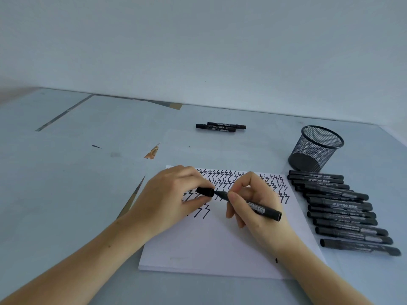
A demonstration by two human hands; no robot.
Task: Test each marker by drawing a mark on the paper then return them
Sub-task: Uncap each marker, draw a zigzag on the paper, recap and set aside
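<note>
Here I see both bare hands over the white pad of paper, which lies on the pale grey surface and carries rows of black zigzag marks across its upper part. My right hand has its grip closed around a black marker with a white label, thumb and forefinger pinching the barrel near the front, the back end jutting out to the right past the knuckles and the bare tip pointing left. My left hand pinches the black marker cap between thumb and fingers, its open mouth turned toward the tip; cap and tip are just apart, almost in line, above the marks. To the right of the pad, a row of capped black markers lies side by side on the surface, running from near the pad's top corner down toward its lower edge. Behind that row stands a black wire-mesh pen cup, upright, and I cannot tell from here if anything is inside it. Farther back, well apart from the pad, two more black markers lie touching each other lengthwise.
</note>
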